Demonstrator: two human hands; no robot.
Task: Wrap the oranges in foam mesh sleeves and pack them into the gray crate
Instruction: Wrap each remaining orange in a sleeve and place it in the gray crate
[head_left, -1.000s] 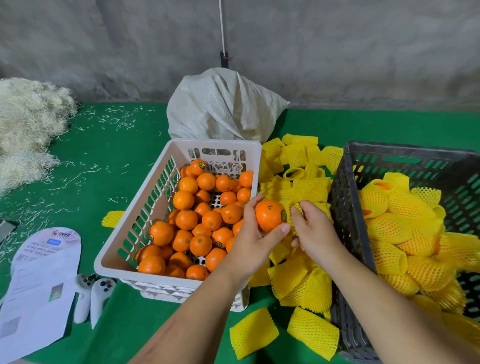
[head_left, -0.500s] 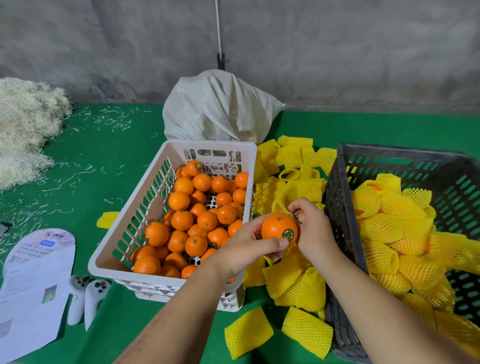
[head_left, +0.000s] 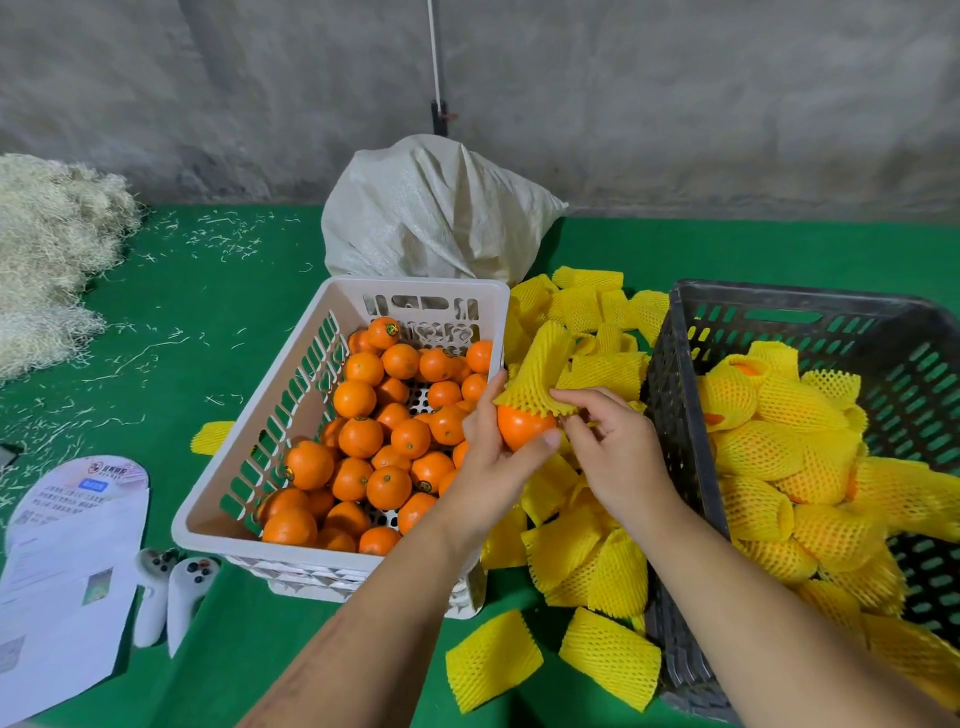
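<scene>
the left hand (head_left: 493, 467) cups a round, firm orange (head_left: 522, 426) between the crates; the right hand (head_left: 613, 457) pinches the soft, stretchy yellow foam mesh sleeve (head_left: 540, 374), best pulled by its rim.

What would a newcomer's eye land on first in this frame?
Most likely the center, where the left hand holds an orange while the right hand pulls a yellow foam mesh sleeve over its top. To the left sits a white basket heaped with bare oranges; to the right, the gray crate holds sleeved ones. Loose sleeves litter the green surface between them.
</scene>
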